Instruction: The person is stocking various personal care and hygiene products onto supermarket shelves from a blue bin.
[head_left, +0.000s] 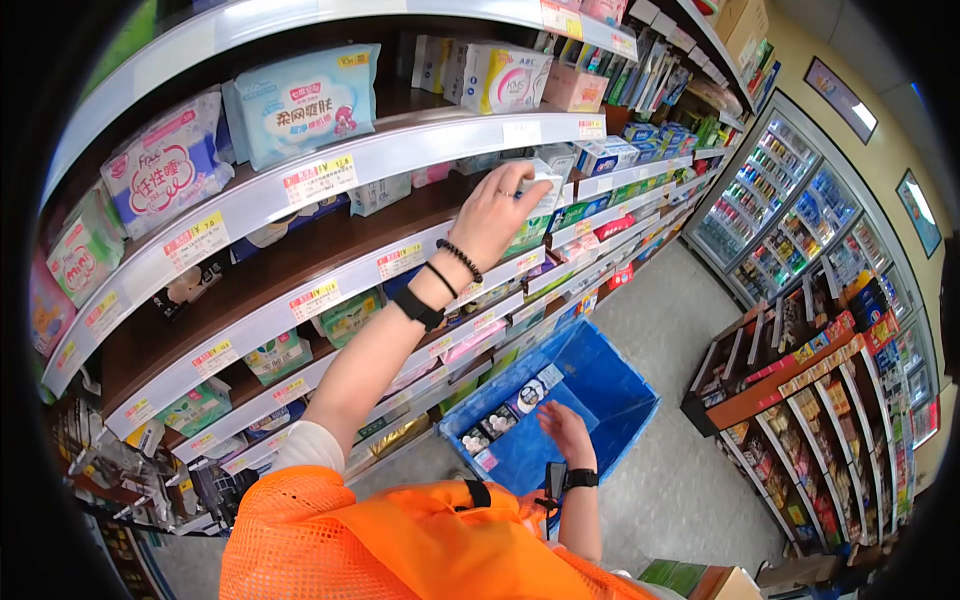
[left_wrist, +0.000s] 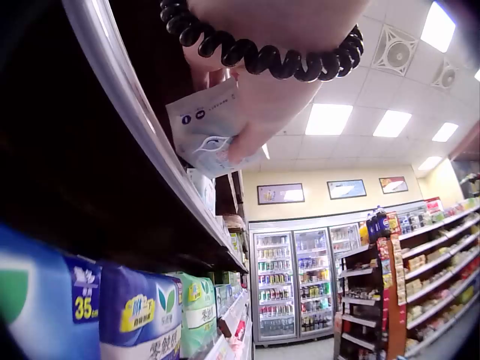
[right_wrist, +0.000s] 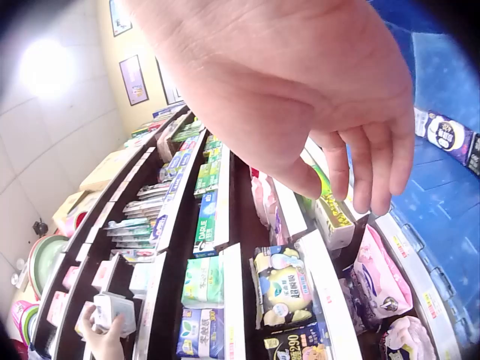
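Note:
My left hand [head_left: 500, 215] reaches to the shelf and grips a small pale pack [left_wrist: 204, 124] between thumb and fingers. Printed on the pack is a small white looped drawing on light blue; the fingers hide part of it. The right wrist view shows the same left hand [right_wrist: 103, 341] around the whitish pack [right_wrist: 116, 311] at the shelf edge. Lower down, my right hand [head_left: 567, 432] hangs over a blue bin [head_left: 625, 395], its fingers loosely bent and nothing in them. Several dark and white packs [head_left: 500, 422] lie along one side inside the bin.
Shelves [head_left: 430, 140] of sanitary pad packs [head_left: 305, 100] run along the left, with price tags on their front rails. Toothpaste boxes [right_wrist: 206, 221] stand farther along. Drinks fridges [head_left: 770, 200] line the far wall, and a snack rack [head_left: 800, 400] stands across the aisle.

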